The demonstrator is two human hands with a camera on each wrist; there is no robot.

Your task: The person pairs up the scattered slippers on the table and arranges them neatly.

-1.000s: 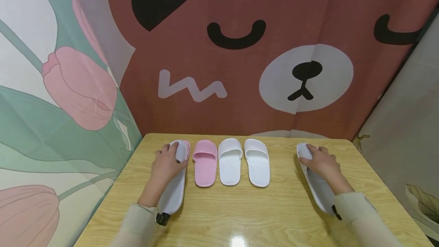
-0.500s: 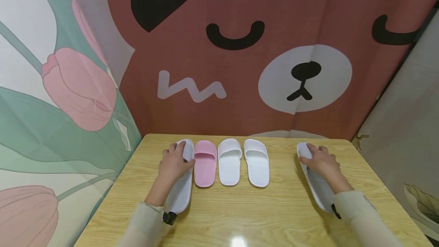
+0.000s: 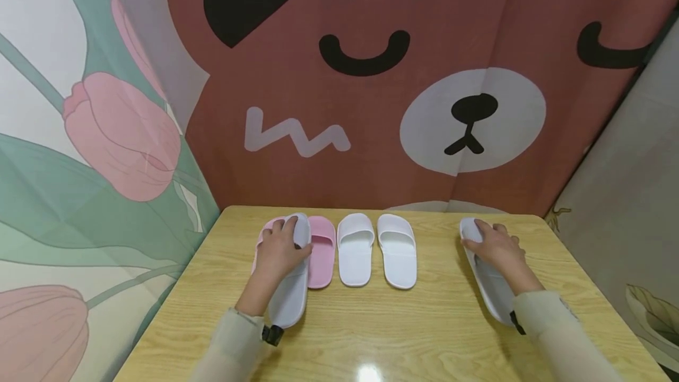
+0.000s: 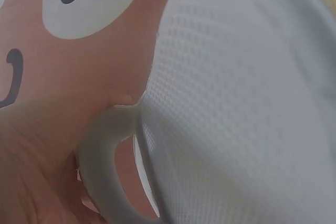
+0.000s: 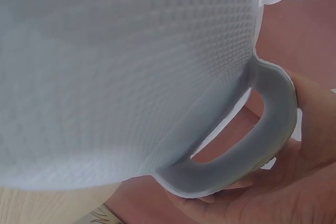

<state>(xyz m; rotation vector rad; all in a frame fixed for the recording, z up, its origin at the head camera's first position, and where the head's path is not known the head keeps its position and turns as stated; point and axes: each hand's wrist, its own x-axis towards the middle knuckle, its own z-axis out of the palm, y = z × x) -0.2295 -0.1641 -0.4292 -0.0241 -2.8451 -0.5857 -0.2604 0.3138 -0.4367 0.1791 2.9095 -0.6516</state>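
My left hand (image 3: 277,255) grips a pale grey-white slipper (image 3: 293,299) by its strap, above the left part of the table. This slipper overlaps two pink slippers in the head view, the left one (image 3: 262,234) mostly hidden behind the hand and the right one (image 3: 322,264) partly covered. Off to the right, my right hand (image 3: 497,246) holds a matching slipper (image 3: 490,287), tilted, with its fingers around the strap. Close up, the wrist views show each slipper's textured footbed and its strap (image 4: 97,166) against the hand.
Two white slippers, a left one (image 3: 355,261) and a right one (image 3: 401,261), lie side by side right of the pink pair on the wooden table (image 3: 382,323). A bear-print curtain (image 3: 371,164) hangs behind the back edge; a tulip-print curtain (image 3: 122,134) borders the left.
My left hand has moved right with its slipper, which passes across the pink pair; the left pink slipper's outer edge now shows. My right hand stays almost in place.
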